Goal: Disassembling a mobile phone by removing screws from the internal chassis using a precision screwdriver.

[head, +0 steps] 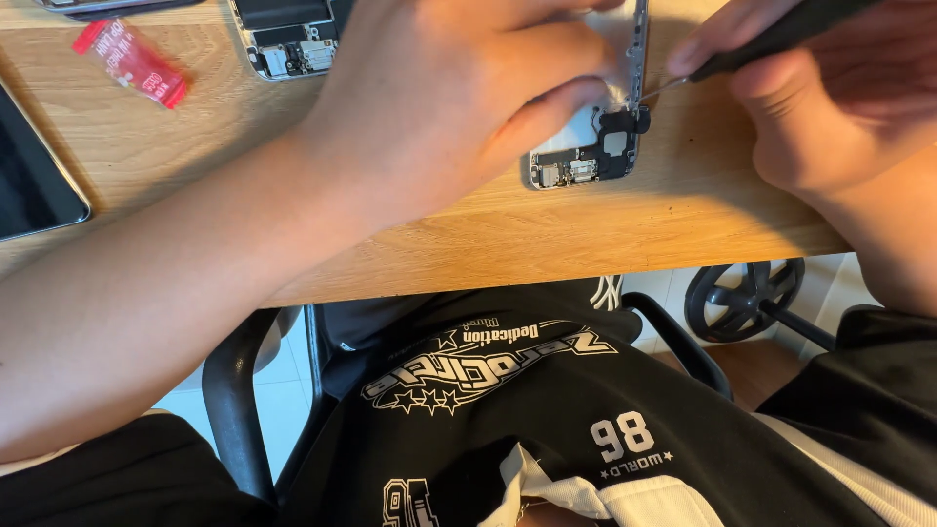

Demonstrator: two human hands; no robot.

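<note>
The left hand (459, 107) lies over an opened phone frame (595, 146) near the table's (547, 234) front edge, fingers together and pressing it down. The right hand (820, 107) is clamped on a thin black screwdriver (752, 54); its tip touches the frame's right edge, beside a black part. I think the tip may slip and scratch the small parts if the frame moves. A second opened phone (288, 39) lies far left.

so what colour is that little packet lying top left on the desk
Red with white print, the packet, seen in the head view.
</note>
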